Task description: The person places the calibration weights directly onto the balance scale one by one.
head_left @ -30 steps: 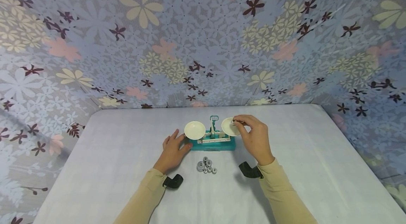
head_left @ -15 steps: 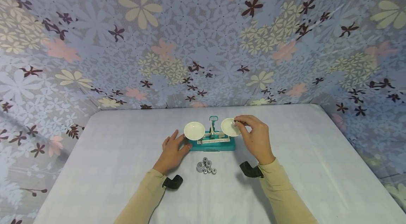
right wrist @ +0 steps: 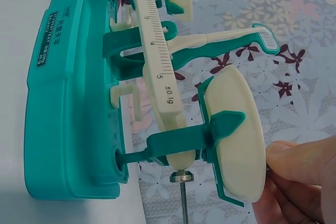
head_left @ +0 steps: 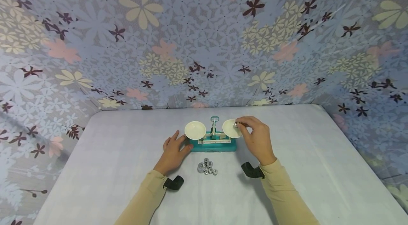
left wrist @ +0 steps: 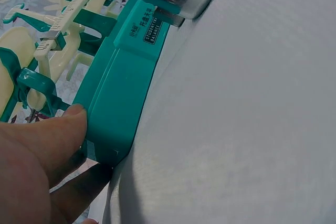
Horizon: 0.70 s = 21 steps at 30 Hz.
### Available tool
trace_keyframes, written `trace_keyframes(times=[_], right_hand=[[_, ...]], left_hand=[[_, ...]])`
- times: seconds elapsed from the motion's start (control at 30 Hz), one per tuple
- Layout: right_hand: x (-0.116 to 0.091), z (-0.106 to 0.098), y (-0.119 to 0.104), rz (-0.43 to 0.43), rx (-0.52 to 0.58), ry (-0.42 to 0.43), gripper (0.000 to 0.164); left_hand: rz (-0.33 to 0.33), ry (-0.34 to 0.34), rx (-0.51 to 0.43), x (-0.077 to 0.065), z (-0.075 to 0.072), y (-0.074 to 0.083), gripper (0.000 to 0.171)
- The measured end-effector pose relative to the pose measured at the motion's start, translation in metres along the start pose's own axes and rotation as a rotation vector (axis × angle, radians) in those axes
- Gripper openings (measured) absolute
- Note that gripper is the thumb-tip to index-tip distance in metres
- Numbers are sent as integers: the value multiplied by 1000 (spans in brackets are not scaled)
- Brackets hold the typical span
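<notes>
A teal student balance (head_left: 213, 146) with two cream pans stands on the white-covered table. My left hand (head_left: 173, 152) grips the left end of its base; in the left wrist view the thumb (left wrist: 73, 116) lies on the base's edge, with fingers on the other side. My right hand (head_left: 257, 139) is at the right pan (head_left: 230, 131), pinching a small metal weight (head_left: 236, 125) over or in it; the right wrist view hides the weight behind the pan (right wrist: 236, 140). The left pan (head_left: 195, 130) holds nothing visible.
Several silver weights (head_left: 201, 167) stand in a cluster on the table in front of the balance. A graduated beam (right wrist: 157, 51) with a slider runs along the balance. Flowered cloth (head_left: 204, 41) hangs behind the table (head_left: 127, 122).
The right hand has lowered slightly with the weight. The right pan sits a little lower and the left pan a little higher than half a second ago. The left hand stays put.
</notes>
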State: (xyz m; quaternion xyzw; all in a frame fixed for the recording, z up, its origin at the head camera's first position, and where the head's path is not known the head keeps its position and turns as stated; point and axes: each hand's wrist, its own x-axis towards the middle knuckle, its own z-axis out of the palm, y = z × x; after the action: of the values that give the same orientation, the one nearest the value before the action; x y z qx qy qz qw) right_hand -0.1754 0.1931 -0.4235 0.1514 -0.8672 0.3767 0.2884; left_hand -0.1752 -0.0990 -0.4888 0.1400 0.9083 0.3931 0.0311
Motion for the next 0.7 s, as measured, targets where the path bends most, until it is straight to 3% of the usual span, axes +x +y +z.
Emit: trace_keyframes(times=[0.7], right_hand=[[-3, 2, 3, 17, -38, -55, 11]], left_hand=[[-4, 8, 0, 1, 0, 1, 52]])
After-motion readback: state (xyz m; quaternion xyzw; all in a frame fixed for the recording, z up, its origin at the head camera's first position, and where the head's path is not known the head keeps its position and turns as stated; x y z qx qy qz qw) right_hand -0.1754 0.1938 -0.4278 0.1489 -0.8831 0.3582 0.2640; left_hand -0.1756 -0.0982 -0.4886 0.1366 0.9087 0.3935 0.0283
